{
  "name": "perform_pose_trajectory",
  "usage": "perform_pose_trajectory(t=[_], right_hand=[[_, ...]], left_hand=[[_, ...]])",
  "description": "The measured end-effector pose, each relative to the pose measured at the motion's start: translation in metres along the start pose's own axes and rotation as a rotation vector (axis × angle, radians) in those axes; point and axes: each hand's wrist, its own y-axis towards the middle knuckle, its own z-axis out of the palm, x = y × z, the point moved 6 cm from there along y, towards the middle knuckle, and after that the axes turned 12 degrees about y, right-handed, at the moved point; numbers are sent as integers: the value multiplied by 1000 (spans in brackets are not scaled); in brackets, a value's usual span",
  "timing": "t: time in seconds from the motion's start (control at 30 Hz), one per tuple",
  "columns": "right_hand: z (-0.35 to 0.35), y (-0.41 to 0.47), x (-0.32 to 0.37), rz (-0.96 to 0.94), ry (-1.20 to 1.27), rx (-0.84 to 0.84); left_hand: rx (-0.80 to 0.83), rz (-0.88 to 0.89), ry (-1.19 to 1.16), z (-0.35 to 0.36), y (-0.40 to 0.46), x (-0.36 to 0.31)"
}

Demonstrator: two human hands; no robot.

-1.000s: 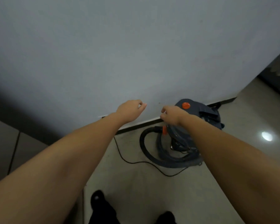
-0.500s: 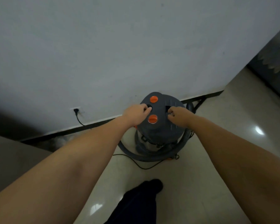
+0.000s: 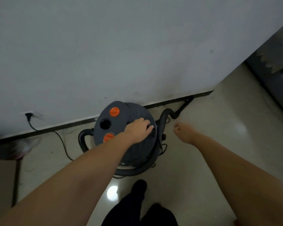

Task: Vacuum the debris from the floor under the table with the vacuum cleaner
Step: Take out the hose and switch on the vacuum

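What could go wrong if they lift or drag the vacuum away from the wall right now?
The power cord is plugged into the wall socket and trails across the floor, so it could pull taut or trip a foot. The hose is looped round the vacuum cleaner and may snag. Only the left hand is on top; the right hand hovers free.

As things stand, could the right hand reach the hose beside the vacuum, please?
Probably yes: the right hand hovers empty just right of the hose, with only bare floor between.
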Motion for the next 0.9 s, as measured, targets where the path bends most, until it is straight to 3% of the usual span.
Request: perform_pose_trajectory(t=[0.13, 0.33, 0.47, 0.67, 0.77, 0.9], right_hand=[[13, 63, -33, 70, 111, 24], [57, 167, -65, 178, 285, 29], [79, 212, -72, 273, 495, -29], [105, 269, -95, 470, 1063, 18], [100, 267, -100, 429, 1140, -47], [81, 242, -97, 283, 1067, -146]], left_hand=[[-208, -106, 115, 21, 36, 4], [-158, -248, 330, 91, 85, 23], [-281, -294, 423, 103, 91, 23], [-390, -321, 441, 105, 91, 23], [-443, -314, 458, 104, 91, 22], [-385, -334, 466, 101, 90, 19]])
